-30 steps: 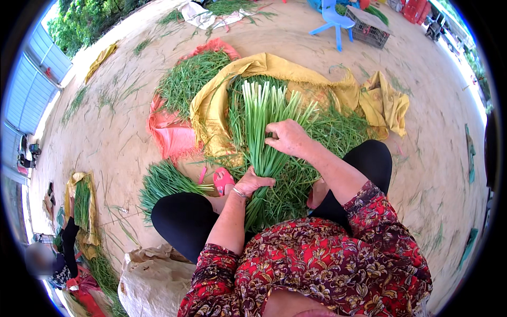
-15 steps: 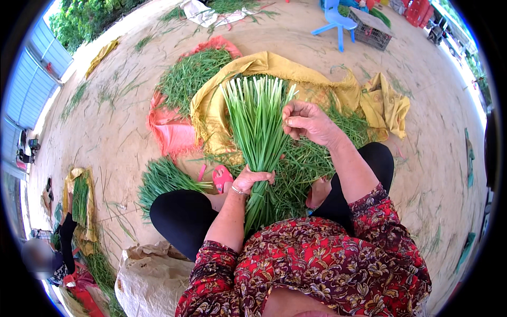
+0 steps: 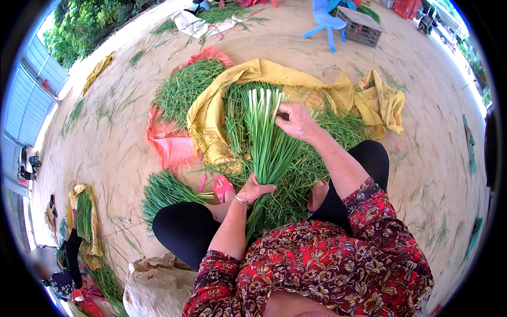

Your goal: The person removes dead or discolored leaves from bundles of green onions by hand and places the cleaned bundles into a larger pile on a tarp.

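A bunch of chives stands nearly upright before my lap, its pale cut ends up and its leafy ends down. My left hand is wrapped around its lower part, thumb across the leaves. At the right side of the pale ends, my right hand has curled fingers closed on some stems; its fingertips are partly hidden. Loose chives lie heaped on a yellow woven sack below and behind the bunch. Beside my left knee rests a neat pile of chives.
A red sack bears more loose greens at the far left. An off-white sack sits by my left hip. Farther off are a blue chair and a dark crate. Another person sits at the lower left.
My right hand has moved left and closed at the pale ends. The bunch looks narrower at the top, its stems less fanned out. My left hand keeps its grip.
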